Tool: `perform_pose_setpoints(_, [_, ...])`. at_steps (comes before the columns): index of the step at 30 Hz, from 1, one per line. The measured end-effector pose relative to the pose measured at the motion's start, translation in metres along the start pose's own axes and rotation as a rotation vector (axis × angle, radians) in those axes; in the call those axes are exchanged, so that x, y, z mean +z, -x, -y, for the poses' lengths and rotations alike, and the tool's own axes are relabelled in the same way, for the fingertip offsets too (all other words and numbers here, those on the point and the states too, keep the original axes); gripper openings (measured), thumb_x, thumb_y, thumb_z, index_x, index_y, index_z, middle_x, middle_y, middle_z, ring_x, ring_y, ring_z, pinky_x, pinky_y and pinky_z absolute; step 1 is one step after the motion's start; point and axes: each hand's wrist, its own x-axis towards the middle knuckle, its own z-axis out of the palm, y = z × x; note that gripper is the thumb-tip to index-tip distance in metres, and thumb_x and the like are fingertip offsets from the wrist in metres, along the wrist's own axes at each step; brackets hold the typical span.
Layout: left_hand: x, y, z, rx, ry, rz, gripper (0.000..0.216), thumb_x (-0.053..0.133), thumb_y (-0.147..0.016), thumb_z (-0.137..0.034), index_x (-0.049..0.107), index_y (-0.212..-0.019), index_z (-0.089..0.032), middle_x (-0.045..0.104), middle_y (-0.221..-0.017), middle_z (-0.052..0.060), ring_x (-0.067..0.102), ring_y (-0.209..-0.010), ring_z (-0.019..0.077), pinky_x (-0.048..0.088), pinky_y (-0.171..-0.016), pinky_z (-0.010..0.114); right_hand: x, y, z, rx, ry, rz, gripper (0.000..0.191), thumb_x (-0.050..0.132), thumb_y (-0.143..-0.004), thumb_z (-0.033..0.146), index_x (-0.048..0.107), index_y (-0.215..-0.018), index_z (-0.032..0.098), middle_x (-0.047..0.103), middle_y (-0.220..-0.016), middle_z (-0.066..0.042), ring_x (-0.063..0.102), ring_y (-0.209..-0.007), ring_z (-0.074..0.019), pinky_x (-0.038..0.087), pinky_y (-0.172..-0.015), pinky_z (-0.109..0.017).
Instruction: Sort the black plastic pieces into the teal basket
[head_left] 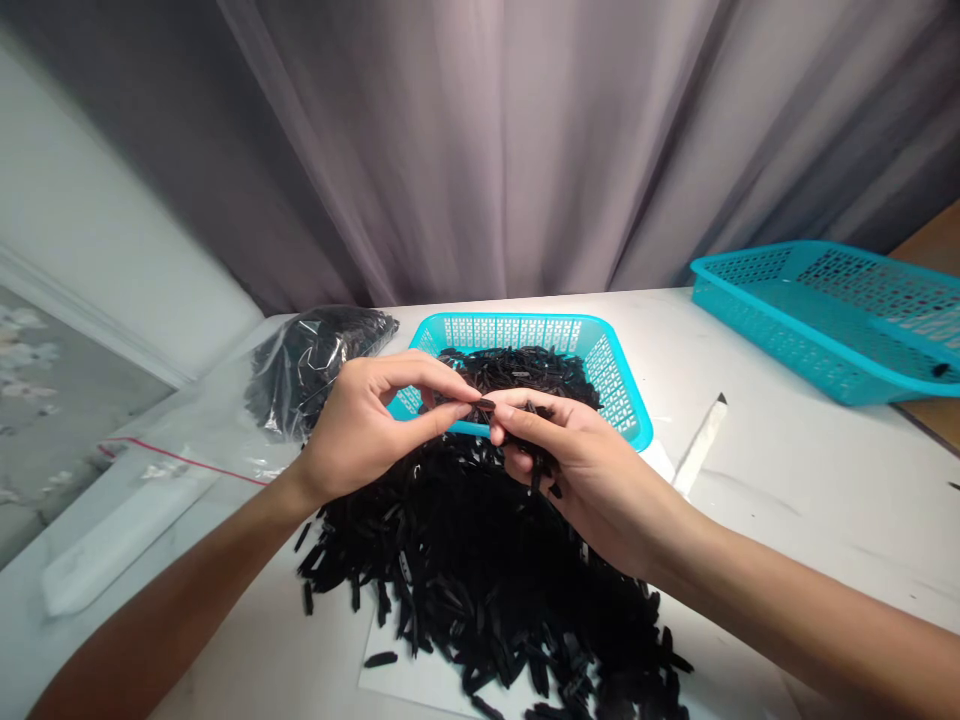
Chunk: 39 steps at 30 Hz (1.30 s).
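My left hand [367, 425] and my right hand [574, 460] meet above a big pile of small black plastic pieces [480, 580] on the white table. Left thumb and forefinger pinch one black piece [480, 405], and the right fingertips touch its other end. My right hand also cups several more black pieces [540, 465] in its curled fingers. Just behind the hands stands a small turquoise basket [611, 355] filled with the same black pieces.
A clear zip bag [315, 365] of black pieces lies at the left rear. A larger turquoise basket [832, 310] sits at the far right. A white strip [701, 445] lies right of the small basket. Grey curtain hangs behind the table.
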Motion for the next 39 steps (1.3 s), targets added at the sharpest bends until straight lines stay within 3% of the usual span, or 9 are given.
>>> perform_pose_setpoints(4, [0.001, -0.002, 0.008, -0.049, -0.079, -0.075, 0.006, 0.074, -0.083, -0.020, 0.078, -0.087, -0.019, 0.076, -0.087, 0.002, 0.069, -0.083, 0.0152, 0.054, -0.077, 0.026, -0.002, -0.003, -0.002, -0.015, 0.008, -0.024, 0.016, 0.072, -0.087, 0.034, 0.074, -0.091, 0.018, 0.058, -0.079, 0.001, 0.041, -0.061, -0.0072, 0.025, -0.056, -0.024])
perform_pose_setpoints(7, [0.001, -0.005, 0.019, -0.151, -0.200, -0.139, 0.021, 0.073, -0.085, -0.026, 0.077, -0.105, -0.021, 0.076, -0.104, 0.004, 0.070, -0.094, 0.0182, 0.053, -0.080, 0.027, -0.003, -0.006, -0.004, -0.023, 0.003, -0.054, 0.017, 0.071, -0.087, 0.032, 0.075, -0.097, 0.019, 0.058, -0.080, 0.000, 0.043, -0.062, -0.0074, 0.027, -0.057, -0.024])
perform_pose_setpoints(11, [0.003, -0.007, 0.023, -0.301, -0.004, 0.152, 0.031, 0.071, -0.087, -0.034, 0.073, -0.114, -0.020, 0.072, -0.118, 0.006, 0.067, -0.108, 0.0213, 0.053, -0.087, 0.028, -0.003, -0.007, -0.005, -0.026, 0.004, -0.019, 0.016, 0.072, -0.087, 0.030, 0.076, -0.098, 0.019, 0.058, -0.079, 0.000, 0.043, -0.061, -0.0069, 0.027, -0.057, -0.023])
perform_pose_setpoints(13, [0.006, -0.005, 0.019, -0.355, 0.204, 0.293, 0.024, 0.068, -0.089, -0.033, 0.074, -0.108, -0.019, 0.074, -0.110, 0.005, 0.068, -0.104, 0.0192, 0.052, -0.090, 0.027, -0.003, -0.005, -0.005, -0.025, -0.001, 0.008, 0.015, 0.071, -0.087, 0.028, 0.076, -0.098, 0.019, 0.058, -0.080, 0.000, 0.043, -0.060, -0.0065, 0.027, -0.057, -0.023])
perform_pose_setpoints(15, [0.010, -0.003, 0.015, -0.378, 0.326, 0.338, 0.017, 0.068, -0.090, -0.030, 0.075, -0.098, -0.018, 0.075, -0.096, 0.003, 0.069, -0.096, 0.0164, 0.052, -0.089, 0.025, -0.003, -0.004, -0.005, -0.021, -0.007, 0.027, 0.014, 0.070, -0.088, 0.026, 0.076, -0.099, 0.019, 0.058, -0.080, 0.000, 0.043, -0.060, -0.0061, 0.026, -0.056, -0.023])
perform_pose_setpoints(19, [0.014, -0.001, 0.011, -0.371, 0.306, 0.259, 0.014, 0.072, -0.087, -0.029, 0.075, -0.083, -0.016, 0.074, -0.088, 0.002, 0.067, -0.087, 0.0133, 0.050, -0.085, 0.022, -0.004, -0.003, -0.005, -0.019, 0.011, 0.044, 0.014, 0.068, -0.090, 0.025, 0.076, -0.101, 0.020, 0.058, -0.081, 0.001, 0.043, -0.060, -0.0057, 0.024, -0.055, -0.024])
perform_pose_setpoints(28, [0.019, 0.004, 0.015, -0.399, 0.316, 0.159, 0.016, 0.073, -0.087, -0.032, 0.075, -0.087, -0.016, 0.073, -0.081, 0.001, 0.067, -0.079, 0.0118, 0.050, -0.077, 0.020, 0.000, -0.003, -0.004, -0.023, 0.023, 0.017, 0.016, 0.069, -0.089, 0.028, 0.073, -0.104, 0.022, 0.057, -0.077, 0.003, 0.044, -0.058, -0.0060, 0.024, -0.053, -0.024])
perform_pose_setpoints(35, [0.021, 0.003, 0.012, -0.429, 0.430, 0.198, 0.017, 0.070, -0.089, -0.029, 0.074, -0.082, -0.015, 0.072, -0.079, 0.000, 0.066, -0.079, 0.0100, 0.050, -0.078, 0.017, 0.000, -0.005, -0.005, -0.049, 0.051, -0.008, 0.020, 0.070, -0.089, 0.030, 0.070, -0.106, 0.020, 0.058, -0.076, 0.003, 0.044, -0.059, -0.0067, 0.027, -0.053, -0.023])
perform_pose_setpoints(39, [0.022, 0.004, 0.012, -0.467, 0.490, 0.211, 0.012, 0.071, -0.088, -0.023, 0.075, -0.081, -0.015, 0.072, -0.080, 0.000, 0.066, -0.080, 0.0094, 0.049, -0.077, 0.016, 0.001, -0.005, -0.005, -0.139, 0.239, -0.046, 0.020, 0.066, -0.092, 0.030, 0.071, -0.109, 0.020, 0.060, -0.075, 0.002, 0.046, -0.060, -0.0095, 0.032, -0.053, -0.025])
